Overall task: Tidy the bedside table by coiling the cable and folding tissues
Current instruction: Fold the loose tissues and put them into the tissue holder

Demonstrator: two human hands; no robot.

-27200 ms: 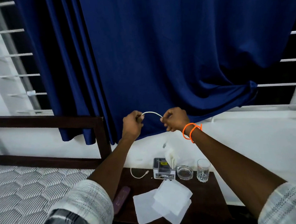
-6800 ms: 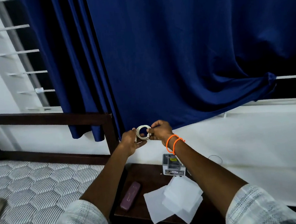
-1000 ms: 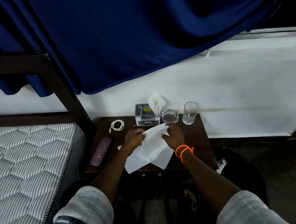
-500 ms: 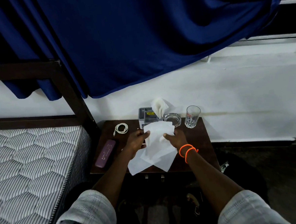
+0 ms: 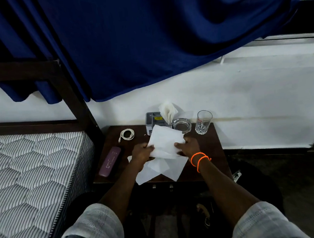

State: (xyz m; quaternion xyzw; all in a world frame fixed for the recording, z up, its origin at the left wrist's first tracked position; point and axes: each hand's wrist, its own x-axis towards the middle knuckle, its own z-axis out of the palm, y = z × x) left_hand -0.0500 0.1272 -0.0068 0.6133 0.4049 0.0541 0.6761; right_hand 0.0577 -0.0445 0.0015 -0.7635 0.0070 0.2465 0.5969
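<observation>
Left hand and right hand over the middle of the dark wooden bedside table, fingers curled onto opposite edges of a white tissue sheet, left edge pinched by the left, right edge by the right. Sheet lifted and tilted, top corner rising toward 12 o'clock. More loose tissues flat under the hands, spilling past the table's front edge at 6 o'clock. Two orange bands on the right wrist. Coiled white cable lying at 10 o'clock from the hands, apart from them. Purple case at 9 o'clock near the table's left edge. Grey tissue holder with a tissue standing up at 12 o'clock, glass ashtray just beside it, drinking glass at 1 o'clock. Quilted mattress at far left, blue curtain hanging above.
</observation>
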